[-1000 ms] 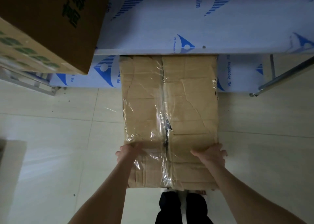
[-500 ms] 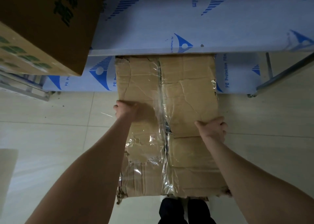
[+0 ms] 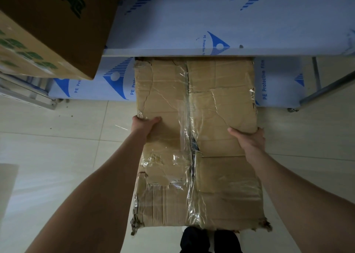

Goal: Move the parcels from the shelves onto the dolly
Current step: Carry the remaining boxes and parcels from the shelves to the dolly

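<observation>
Two-handed hold on a worn cardboard parcel [image 3: 197,137], criss-crossed with clear tape and torn at the near corners. Left hand [image 3: 144,123] at its left edge, thumb flat on top, other fingers curled round the edge and hidden below. Right hand [image 3: 249,139] at its right edge, thumb likewise pressed on top, fingers wrapped over the side, tips out of sight. Far end of the parcel tucked beneath the upper shelf [image 3: 182,28] and over the lower shelf [image 3: 90,87]; near end jutting out above the tiled floor [image 3: 57,147] as far as the dark trouser legs [image 3: 209,241].

Printed in blue on the white sheeting of both shelves: "PE Protective Film", beside a blue triangle mark with stripes and a round dot. At upper left, a big brown carton [image 3: 57,22], dark green characters on its side cut off by the frame, rows of green shapes on its lighter face too blurred to read. Grey metal rail [image 3: 326,87] at the right, beside the lower shelf.

Against one second ago: hands then laid on top close to the parcel's near end, now up at the side edges about midway along, and the near end drawn closer to the legs. Against half a second ago: left hand in much the same spot, right hand shifted outward to the very edge
</observation>
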`<state>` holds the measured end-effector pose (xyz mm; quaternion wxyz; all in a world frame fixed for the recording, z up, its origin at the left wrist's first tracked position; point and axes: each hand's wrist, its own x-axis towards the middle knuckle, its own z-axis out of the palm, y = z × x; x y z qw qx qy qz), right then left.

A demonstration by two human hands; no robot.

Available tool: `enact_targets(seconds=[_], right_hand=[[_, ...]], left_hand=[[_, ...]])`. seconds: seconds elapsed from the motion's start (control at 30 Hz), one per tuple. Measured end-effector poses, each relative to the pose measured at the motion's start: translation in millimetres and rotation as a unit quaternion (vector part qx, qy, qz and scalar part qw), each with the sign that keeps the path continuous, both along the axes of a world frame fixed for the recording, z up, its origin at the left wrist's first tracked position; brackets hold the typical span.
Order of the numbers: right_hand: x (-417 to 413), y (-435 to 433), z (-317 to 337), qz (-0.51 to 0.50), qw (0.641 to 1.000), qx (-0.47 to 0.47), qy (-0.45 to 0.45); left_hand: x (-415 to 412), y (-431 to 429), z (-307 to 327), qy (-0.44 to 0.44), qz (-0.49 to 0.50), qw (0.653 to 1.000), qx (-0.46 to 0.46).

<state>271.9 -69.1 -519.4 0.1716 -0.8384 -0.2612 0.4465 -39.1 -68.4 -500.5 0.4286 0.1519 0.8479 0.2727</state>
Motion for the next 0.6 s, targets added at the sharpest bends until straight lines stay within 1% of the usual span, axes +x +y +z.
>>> enact_targets(seconds=[0.2, 0.3, 0.5, 0.6], right_hand=[[0.1, -8.2, 3.9, 0.005, 1.0, 0.012, 0.004], [-0.3, -21.0, 13.7, 0.02, 1.0, -0.003, 0.004], [-10.9, -61.0, 45.4, 0.066, 0.997, -0.04, -0.004], [-21.0, -85.4, 61.6, 0.101, 0.993, -0.052, -0.009]], left_hand=[[0.5, -11.3, 6.9, 0.004, 0.005, 1.0, 0.003], [-1.4, -32.5, 17.6, -0.006, 0.019, 1.0, 0.001], [-15.4, -105.3, 53.3, -0.037, 0.062, 0.997, -0.032], [-20.6, -149.8, 72.5, -0.049, 0.091, 0.994, -0.035]])
